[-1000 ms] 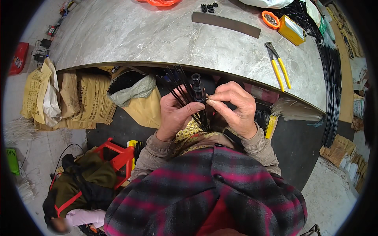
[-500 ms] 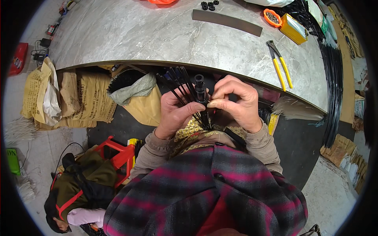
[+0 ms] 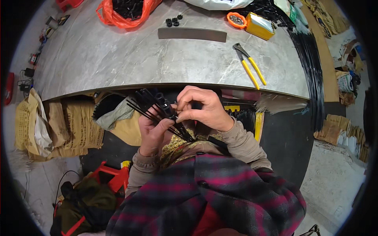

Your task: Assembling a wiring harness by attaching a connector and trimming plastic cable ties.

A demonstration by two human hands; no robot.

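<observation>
My left hand (image 3: 152,133) is closed around a bundle of thin black rods (image 3: 143,112) that fan out up and to the left. A stubby black tube (image 3: 163,103) with a ringed open top stands among them, tilted. My right hand (image 3: 204,108) is closed in a pinch against the tube's right side, thumb below and bent fingers above. What lies between those fingertips is too small to make out. The lower rod ends come together near my lap, over a yellow patterned cloth (image 3: 171,145).
On the grey table (image 3: 118,59) lie yellow-handled pincers (image 3: 250,67), a flat dark strip (image 3: 193,34), an orange dish (image 3: 236,19) of small metal parts and a red bag (image 3: 126,21) of black pieces. Long black rods (image 3: 311,74) overhang its right edge. A red stool (image 3: 112,177) stands left.
My view has turned, so table and hands sit differently in it and the red bag shows more. The black tube now leans further left. Both hands keep their grip.
</observation>
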